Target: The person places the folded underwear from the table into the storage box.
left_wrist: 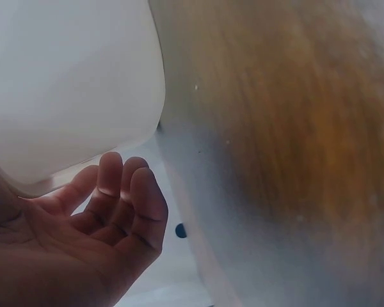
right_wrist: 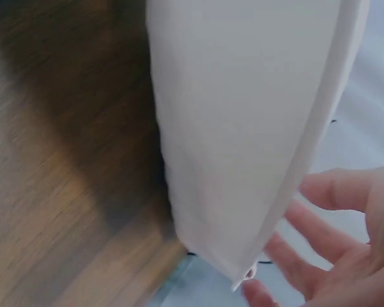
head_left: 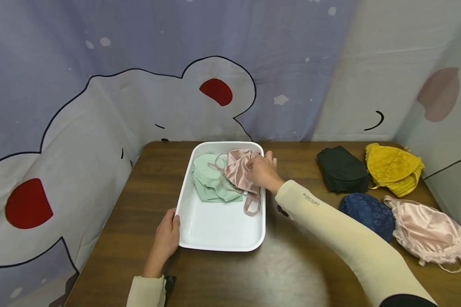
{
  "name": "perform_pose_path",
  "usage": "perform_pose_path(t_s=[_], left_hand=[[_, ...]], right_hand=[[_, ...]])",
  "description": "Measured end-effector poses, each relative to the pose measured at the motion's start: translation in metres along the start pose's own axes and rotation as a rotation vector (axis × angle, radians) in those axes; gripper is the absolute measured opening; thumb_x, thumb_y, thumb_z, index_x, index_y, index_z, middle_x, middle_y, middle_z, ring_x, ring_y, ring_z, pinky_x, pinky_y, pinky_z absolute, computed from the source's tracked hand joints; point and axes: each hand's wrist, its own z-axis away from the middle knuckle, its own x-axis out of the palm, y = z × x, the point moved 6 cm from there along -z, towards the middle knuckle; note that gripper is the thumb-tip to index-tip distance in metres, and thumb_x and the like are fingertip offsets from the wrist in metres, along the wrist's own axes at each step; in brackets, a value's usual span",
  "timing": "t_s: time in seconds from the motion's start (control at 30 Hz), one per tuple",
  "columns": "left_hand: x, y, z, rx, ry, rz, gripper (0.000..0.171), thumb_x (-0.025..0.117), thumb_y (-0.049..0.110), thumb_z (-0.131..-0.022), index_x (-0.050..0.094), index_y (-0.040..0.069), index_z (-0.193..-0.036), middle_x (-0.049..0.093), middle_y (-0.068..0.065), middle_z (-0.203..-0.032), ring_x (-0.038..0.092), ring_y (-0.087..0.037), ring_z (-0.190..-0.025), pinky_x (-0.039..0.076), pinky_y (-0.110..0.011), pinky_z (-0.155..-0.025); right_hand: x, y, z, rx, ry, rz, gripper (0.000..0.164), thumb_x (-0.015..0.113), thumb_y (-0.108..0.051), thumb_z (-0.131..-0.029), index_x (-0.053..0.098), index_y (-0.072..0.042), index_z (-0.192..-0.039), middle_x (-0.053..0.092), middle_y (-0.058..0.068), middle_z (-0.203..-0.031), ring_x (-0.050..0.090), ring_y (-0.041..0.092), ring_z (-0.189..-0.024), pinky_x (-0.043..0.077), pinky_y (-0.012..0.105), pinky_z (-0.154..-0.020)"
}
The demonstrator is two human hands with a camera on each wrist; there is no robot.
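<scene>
A dusty-pink garment [head_left: 241,165] and a mint-green garment [head_left: 211,183] coloured the far end of a white tray [head_left: 219,226] on a brown, wood-grained table [head_left: 150,183]. A black garment [head_left: 342,169], yellow garment [head_left: 392,166], lace-patterned navy garment [head_left: 369,215] and pale-pink garment [head_left: 428,230] brightened the table's right edge. Dark lettering [head_left: 311,198] marked a cream sleeve [head_left: 342,232]; white shapes, black-outlined with red patches [head_left: 216,91], patterned a lavender curtain [head_left: 284,38].

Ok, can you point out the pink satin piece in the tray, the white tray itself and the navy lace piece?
Pink satin piece [head_left: 238,168]: head view, shiny fabric.
White tray [head_left: 220,228]: head view, bare floor.
Navy lace piece [head_left: 365,215]: head view, lace middle.
</scene>
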Motion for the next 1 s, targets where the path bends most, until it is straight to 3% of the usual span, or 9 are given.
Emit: perform_pose_path(t_s=[0.2,0.4,0.6,1.0], left_hand=[[-0.001,-0.002,-0.001,0.014,0.014,-0.010,0.032,0.038,0.016,-0.102,0.046,0.000,-0.128,0.053,-0.023,-0.122,0.052,-0.037,-0.104,0.041,-0.053,-0.087],[-0.002,-0.002,-0.002,0.018,0.009,-0.017,0.032,0.037,0.016,-0.102,0.045,-0.001,-0.127,0.053,-0.023,-0.121,0.052,-0.037,-0.104,0.041,-0.053,-0.087],[-0.002,-0.001,-0.004,0.039,0.018,-0.023,0.029,0.036,0.014,-0.102,0.046,-0.003,-0.123,0.056,-0.024,-0.116,0.053,-0.037,-0.101,0.041,-0.052,-0.085],[-0.007,-0.003,-0.005,0.041,0.032,-0.014,0.030,0.036,0.016,-0.102,0.047,-0.001,-0.125,0.056,-0.025,-0.115,0.054,-0.038,-0.099,0.041,-0.052,-0.083]], right_hand=[[-0.019,0.010,0.003,-0.067,0.142,-0.161,0.021,0.067,-0.012,-0.080,0.073,-0.008,-0.100,0.064,0.008,-0.103,0.039,0.030,-0.097,0.029,0.043,-0.079],[-0.041,0.030,0.007,-0.072,0.244,-0.223,0.024,0.069,-0.012,-0.081,0.071,-0.008,-0.104,0.063,0.009,-0.109,0.038,0.030,-0.104,0.029,0.044,-0.087],[-0.064,0.054,0.012,-0.042,0.281,-0.241,0.023,0.067,-0.013,-0.085,0.069,-0.009,-0.107,0.062,0.010,-0.115,0.036,0.032,-0.107,0.028,0.046,-0.092],[-0.099,0.129,0.032,0.078,0.320,-0.235,0.027,0.061,-0.016,-0.091,0.064,-0.008,-0.117,0.055,0.016,-0.125,0.033,0.036,-0.108,0.032,0.048,-0.085]])
